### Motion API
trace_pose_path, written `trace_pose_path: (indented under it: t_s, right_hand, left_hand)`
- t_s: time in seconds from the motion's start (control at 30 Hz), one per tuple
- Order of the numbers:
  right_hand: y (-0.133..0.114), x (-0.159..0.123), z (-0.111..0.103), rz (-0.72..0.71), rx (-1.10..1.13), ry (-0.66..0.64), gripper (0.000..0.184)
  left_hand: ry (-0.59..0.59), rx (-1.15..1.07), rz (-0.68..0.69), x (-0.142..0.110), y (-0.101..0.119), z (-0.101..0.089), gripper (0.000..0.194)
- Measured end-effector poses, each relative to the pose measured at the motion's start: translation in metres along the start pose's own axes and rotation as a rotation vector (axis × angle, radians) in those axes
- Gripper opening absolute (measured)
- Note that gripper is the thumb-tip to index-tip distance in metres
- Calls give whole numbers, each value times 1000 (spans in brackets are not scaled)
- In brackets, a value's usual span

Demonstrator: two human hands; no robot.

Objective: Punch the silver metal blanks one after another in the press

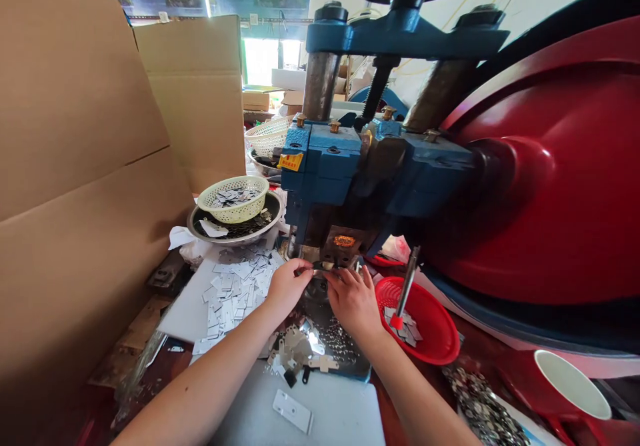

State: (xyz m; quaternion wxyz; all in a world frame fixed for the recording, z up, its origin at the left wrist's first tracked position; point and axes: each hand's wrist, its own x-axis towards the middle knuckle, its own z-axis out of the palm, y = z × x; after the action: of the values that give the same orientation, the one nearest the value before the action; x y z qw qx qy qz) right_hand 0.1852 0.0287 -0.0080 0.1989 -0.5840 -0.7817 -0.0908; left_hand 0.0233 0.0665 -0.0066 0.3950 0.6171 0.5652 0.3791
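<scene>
At the foot of the blue punch press [325,159], both hands meet just under the tool block. My left hand [290,286] pinches one end of a small dark metal plate [324,267] between thumb and fingers. My right hand [354,299] has its fingertips closed on the other end, hiding part of it. Below the hands, thin metal pieces [296,347] and tiny punched scraps [343,343] lie on the press bed. Pale flat metal plates [237,299] are heaped beside my left forearm. Nearer to me lies a plate with holes [293,411].
At left, a pale plastic basket [233,214] of metal pieces sits in a metal bowl [193,223]. Tall cardboard [75,133] walls that side. At right are a red basket [445,346], a metal rod [407,279], the large red flywheel [565,166] and a red mug [530,383].
</scene>
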Motion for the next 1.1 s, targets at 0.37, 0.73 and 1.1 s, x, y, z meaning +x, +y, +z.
trace_pose_path:
  t_s: [0.37, 0.73, 1.1]
  right_hand:
    - [7, 1, 0, -2, 56, 32, 30]
    - [12, -5, 10, 0, 154, 42, 39]
    - [-2, -3, -3, 17, -26, 9, 36]
  left_hand:
    - [-19, 41, 21, 5, 4, 3, 15]
    - [15, 192, 100, 14, -3, 12, 15]
    - [-3, 206, 137, 21, -12, 16, 19]
